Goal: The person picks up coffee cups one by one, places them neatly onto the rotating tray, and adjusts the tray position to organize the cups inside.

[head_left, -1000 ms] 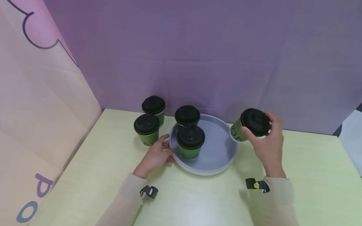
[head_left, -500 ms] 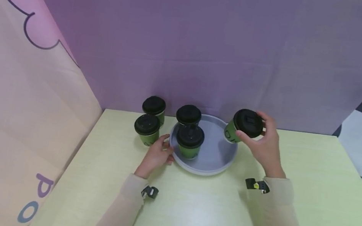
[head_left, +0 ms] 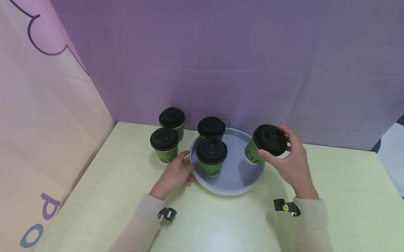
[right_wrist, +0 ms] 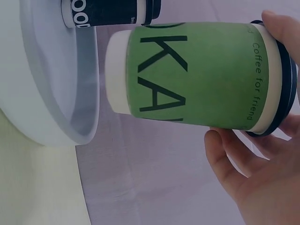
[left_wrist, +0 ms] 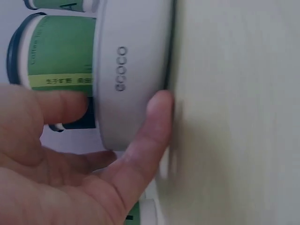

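Note:
My right hand (head_left: 291,166) grips a green paper coffee cup (right_wrist: 201,77) with a black lid, its thumb and fingers around the lid end. This cup is held tilted above the right rim of a round grey tray (head_left: 234,182); in the right wrist view its white base stands apart from the rim. My left hand (head_left: 174,176) holds the tray's left front edge, with one finger (left_wrist: 159,110) low on its side wall. Two similar lidded cups stand on the tray's left half, a front cup (head_left: 211,157) and a rear cup (head_left: 211,127).
Left of the tray, two more lidded cups stand on the pale table (head_left: 217,240), a nearer cup (head_left: 164,144) and a farther cup (head_left: 172,119). A purple cloth backdrop (head_left: 212,50) rises behind the table, and a printed cloth (head_left: 24,118) hangs at the left.
My right hand has carried its cup leftward and slightly down, from beyond the tray's right edge to over its right rim. The left hand and tray have stayed nearly still.

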`<state>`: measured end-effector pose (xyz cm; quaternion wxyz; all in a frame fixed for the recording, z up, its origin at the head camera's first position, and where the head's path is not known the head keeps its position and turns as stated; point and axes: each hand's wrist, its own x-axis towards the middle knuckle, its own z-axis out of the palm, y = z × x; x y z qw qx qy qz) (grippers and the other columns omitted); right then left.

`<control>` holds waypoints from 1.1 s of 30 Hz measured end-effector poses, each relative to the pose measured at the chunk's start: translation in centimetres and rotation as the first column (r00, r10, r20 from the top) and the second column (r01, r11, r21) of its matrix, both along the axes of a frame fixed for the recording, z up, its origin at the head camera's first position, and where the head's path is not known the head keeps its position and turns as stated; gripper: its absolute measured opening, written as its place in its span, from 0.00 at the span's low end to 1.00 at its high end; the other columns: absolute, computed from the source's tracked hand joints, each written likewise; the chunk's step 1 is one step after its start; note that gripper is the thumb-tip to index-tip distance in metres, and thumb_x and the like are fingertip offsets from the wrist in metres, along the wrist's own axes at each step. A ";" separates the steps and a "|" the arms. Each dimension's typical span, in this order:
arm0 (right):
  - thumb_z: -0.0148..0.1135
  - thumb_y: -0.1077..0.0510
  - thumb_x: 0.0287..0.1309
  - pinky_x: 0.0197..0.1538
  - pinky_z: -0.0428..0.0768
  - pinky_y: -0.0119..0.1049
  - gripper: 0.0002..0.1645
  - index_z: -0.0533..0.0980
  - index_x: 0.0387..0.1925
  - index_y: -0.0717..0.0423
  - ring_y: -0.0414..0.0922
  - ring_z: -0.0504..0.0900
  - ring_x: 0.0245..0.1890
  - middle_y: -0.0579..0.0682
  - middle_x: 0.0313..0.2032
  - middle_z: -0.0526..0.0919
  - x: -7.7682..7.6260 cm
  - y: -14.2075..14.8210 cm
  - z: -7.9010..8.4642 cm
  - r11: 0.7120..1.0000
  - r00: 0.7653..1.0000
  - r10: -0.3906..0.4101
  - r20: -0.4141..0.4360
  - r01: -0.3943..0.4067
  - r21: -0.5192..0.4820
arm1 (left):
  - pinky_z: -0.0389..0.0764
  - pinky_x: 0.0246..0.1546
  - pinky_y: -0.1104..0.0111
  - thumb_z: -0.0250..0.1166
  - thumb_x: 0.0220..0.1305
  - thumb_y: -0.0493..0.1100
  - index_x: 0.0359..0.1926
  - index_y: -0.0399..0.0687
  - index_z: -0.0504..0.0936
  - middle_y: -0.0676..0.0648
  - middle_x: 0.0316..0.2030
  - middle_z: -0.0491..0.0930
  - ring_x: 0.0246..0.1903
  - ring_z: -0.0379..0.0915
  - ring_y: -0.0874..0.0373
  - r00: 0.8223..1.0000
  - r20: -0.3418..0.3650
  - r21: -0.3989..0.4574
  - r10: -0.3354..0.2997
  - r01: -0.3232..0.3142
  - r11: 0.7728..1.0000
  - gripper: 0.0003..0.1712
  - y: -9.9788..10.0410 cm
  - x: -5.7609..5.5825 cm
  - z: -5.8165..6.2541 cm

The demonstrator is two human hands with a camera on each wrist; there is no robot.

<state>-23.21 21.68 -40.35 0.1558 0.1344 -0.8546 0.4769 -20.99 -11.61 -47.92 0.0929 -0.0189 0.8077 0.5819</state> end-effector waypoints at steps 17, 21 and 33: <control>0.80 0.55 0.51 0.59 0.70 0.55 0.52 0.64 0.74 0.56 0.57 0.70 0.63 0.59 0.70 0.70 0.4 -0.9 0.2 0.993 0.994 0.102 0.042 -0.104 0.058 | 0.88 0.31 0.60 0.53 0.77 0.38 0.82 0.46 0.44 0.32 0.42 0.81 0.31 0.85 0.44 0.991 0.103 0.032 -0.088 0.085 0.996 0.40 -0.3 0.3 0.4; 0.80 0.53 0.51 0.61 0.70 0.58 0.51 0.64 0.73 0.54 0.57 0.70 0.64 0.58 0.70 0.70 0.4 -1.2 0.3 0.990 0.990 0.125 0.065 -0.129 0.062 | 0.88 0.31 0.60 0.52 0.77 0.40 0.82 0.48 0.45 0.32 0.43 0.80 0.29 0.85 0.45 0.991 0.105 0.030 -0.084 0.081 0.996 0.39 -0.4 0.4 0.5; 0.80 0.49 0.52 0.64 0.70 0.61 0.52 0.64 0.74 0.55 0.57 0.69 0.68 0.57 0.71 0.69 0.6 -1.7 0.4 0.978 0.976 0.178 0.122 -0.189 0.089 | 0.87 0.28 0.61 0.51 0.79 0.41 0.81 0.45 0.47 0.34 0.41 0.80 0.25 0.84 0.49 0.997 0.073 -0.036 -0.031 0.033 0.999 0.37 -0.2 0.4 0.3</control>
